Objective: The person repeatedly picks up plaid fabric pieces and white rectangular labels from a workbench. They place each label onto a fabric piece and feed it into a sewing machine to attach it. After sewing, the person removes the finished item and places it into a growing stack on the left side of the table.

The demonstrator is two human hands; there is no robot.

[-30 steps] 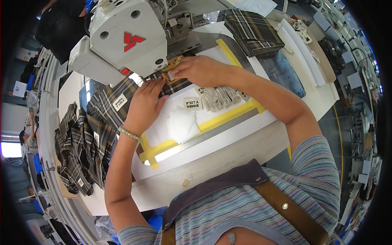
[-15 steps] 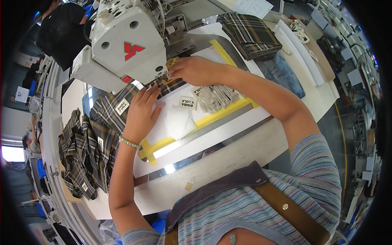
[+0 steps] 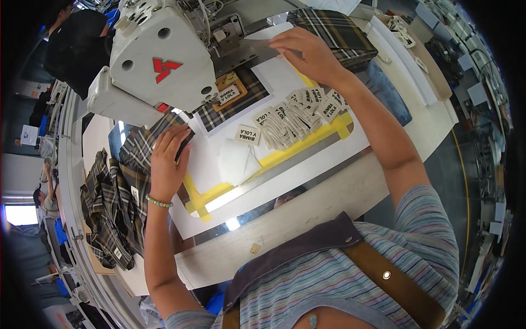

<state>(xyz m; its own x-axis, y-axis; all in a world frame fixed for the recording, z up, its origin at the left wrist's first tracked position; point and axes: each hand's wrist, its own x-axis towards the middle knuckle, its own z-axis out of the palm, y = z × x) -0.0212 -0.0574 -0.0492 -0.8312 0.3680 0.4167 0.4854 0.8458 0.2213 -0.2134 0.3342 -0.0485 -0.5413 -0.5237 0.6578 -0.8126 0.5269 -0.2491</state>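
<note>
Plaid fabric panel (image 3: 255,91): likely light, limp; best held by edges. Right hand (image 3: 313,56) loose, empty; left hand (image 3: 169,162), grip unclear.

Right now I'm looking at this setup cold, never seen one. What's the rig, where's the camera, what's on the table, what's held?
No robot here: these are a person's bare hands, seen from above by a fisheye camera worn on the head, so straight edges bend. The white machine looks like a sewing machine. Beside it, a plaid panel lies under a tan frame with a pale label inside. Nearer the person are loose pale labels and yellow tape. The left hand touches plaid cloth; whether it grips is unclear. The right hand is open, near a plaid stack, holding nothing visible.
</note>
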